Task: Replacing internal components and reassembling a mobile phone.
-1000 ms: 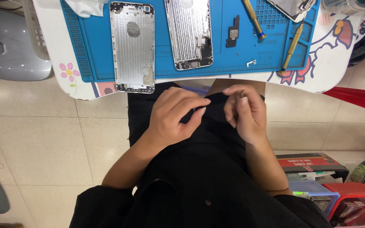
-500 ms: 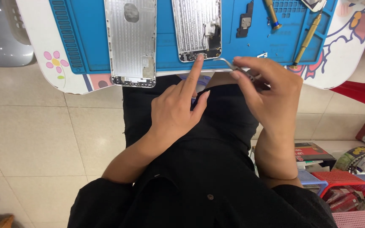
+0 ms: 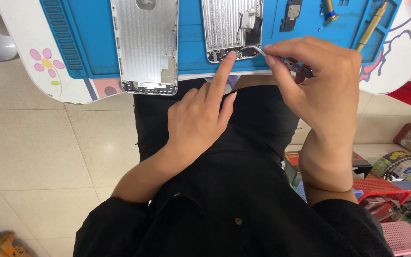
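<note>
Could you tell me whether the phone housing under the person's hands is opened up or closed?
Opened up: the right housing lies with its bare metal inside and small parts exposed, no screen on it.

Glossy beige floor tiles with thin grout lines spread below and left of the fingers. A white tabletop with a painted pink flower carries a blue ridged work mat. Low to the right stand red and pink slotted plastic baskets.

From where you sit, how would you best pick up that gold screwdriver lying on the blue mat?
Pinch the gold screwdriver across its slim shaft near the middle, coming from above. It lies flat and slanted on the blue mat, free on both sides, so fingertips can close across it.
</note>
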